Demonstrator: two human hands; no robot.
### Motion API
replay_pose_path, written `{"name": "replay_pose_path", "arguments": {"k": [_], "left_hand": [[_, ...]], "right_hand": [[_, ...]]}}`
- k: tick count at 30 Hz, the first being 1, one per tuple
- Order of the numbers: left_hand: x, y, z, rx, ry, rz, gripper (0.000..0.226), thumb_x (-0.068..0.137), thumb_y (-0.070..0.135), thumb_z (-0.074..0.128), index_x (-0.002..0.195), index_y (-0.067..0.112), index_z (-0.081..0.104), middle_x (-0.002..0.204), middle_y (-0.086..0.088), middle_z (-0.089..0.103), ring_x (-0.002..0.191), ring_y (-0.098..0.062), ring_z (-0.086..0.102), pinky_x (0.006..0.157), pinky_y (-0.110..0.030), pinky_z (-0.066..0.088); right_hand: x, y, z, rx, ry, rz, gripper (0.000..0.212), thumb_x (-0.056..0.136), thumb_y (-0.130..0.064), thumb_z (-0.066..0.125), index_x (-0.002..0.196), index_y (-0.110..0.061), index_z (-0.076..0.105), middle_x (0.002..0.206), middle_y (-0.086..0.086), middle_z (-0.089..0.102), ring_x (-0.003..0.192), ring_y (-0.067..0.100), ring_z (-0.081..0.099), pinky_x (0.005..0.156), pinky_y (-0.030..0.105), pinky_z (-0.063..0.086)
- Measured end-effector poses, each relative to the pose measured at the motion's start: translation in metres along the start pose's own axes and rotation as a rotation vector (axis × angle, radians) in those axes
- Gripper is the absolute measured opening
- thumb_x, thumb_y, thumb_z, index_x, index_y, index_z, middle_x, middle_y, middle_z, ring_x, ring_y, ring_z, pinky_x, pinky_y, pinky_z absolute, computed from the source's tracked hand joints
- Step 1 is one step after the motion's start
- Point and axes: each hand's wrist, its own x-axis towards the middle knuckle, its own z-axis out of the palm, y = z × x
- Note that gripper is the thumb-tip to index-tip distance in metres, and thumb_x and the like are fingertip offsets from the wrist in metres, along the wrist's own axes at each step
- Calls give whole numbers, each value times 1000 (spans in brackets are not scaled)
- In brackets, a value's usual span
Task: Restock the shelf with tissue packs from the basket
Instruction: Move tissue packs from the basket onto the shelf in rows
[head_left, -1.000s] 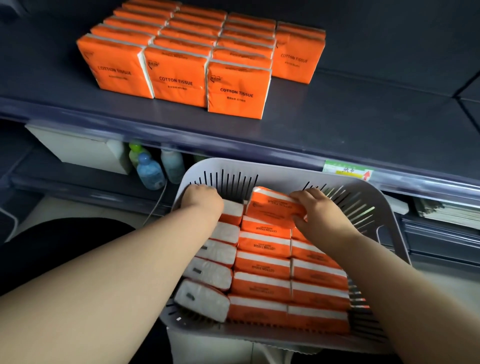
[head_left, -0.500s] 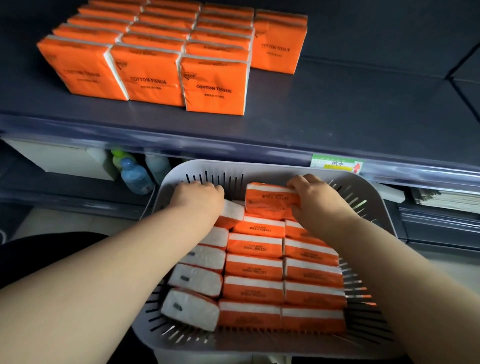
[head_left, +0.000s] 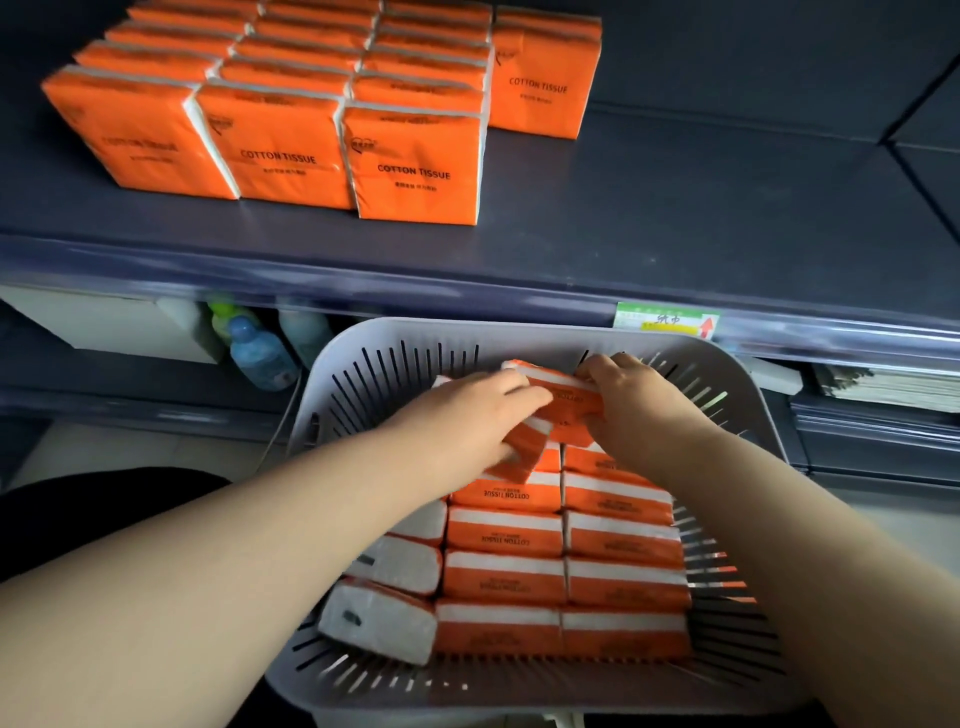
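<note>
Your left hand (head_left: 478, 415) has slid right, off the white-sided packs (head_left: 389, 566), and now curls round an orange pack (head_left: 522, 449) at the far end of the basket (head_left: 727, 364); blur hides the exact hold. Stocked rows (head_left: 270, 130) stand upright at the left of the shelf (head_left: 675, 218). Rightward, the raised pack (head_left: 571, 397) sits tilted, touching your left fingers (head_left: 530, 399), and your right hand (head_left: 631, 402) pinches its right end. Remaining packs (head_left: 618, 577) lie flat in the basket.
</note>
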Motion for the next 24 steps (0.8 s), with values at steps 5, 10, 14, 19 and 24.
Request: {"name": "replay_pose_path", "arguments": {"k": [5, 10, 14, 19, 24], "left_hand": [[4, -13, -1, 60, 7, -104, 53, 86, 28, 62, 135, 26, 42, 133, 4, 43, 122, -20, 40, 101, -39, 39], [-3, -29, -8, 45, -143, -198, 65, 84, 21, 65, 138, 40, 35, 130, 6, 35, 116, -19, 40, 97, -38, 41], [-4, -33, -9, -7, -151, -261, 53, 83, 8, 62, 127, 29, 42, 122, 2, 40, 102, -20, 51, 87, -39, 47], [2, -27, -7, -86, -121, -288, 48, 82, 24, 69, 124, 22, 48, 120, 2, 44, 104, -19, 51, 89, -35, 46], [3, -19, -1, -107, -137, -266, 52, 82, 29, 69, 128, 23, 47, 122, 2, 45, 108, -18, 50, 94, -34, 45]], "right_hand": [[0, -1, -2, 2, -10, 1, 41, 89, -17, 51, 129, -12, 45, 121, 10, 51, 109, 31, 54, 90, 37, 47], [0, 0, -2, 11, -10, -14, 42, 88, -21, 53, 129, -13, 45, 120, 10, 53, 107, 31, 55, 90, 37, 48], [0, -1, -2, 21, -18, -6, 44, 89, -23, 55, 131, -15, 44, 120, 9, 54, 106, 29, 56, 89, 36, 48], [4, -1, -1, 20, -23, 17, 41, 88, -24, 59, 127, -14, 50, 118, 8, 55, 106, 26, 56, 92, 36, 48], [5, 0, -2, 85, -46, 39, 46, 86, -37, 64, 125, -16, 52, 115, 5, 60, 100, 23, 58, 82, 28, 44]]}}
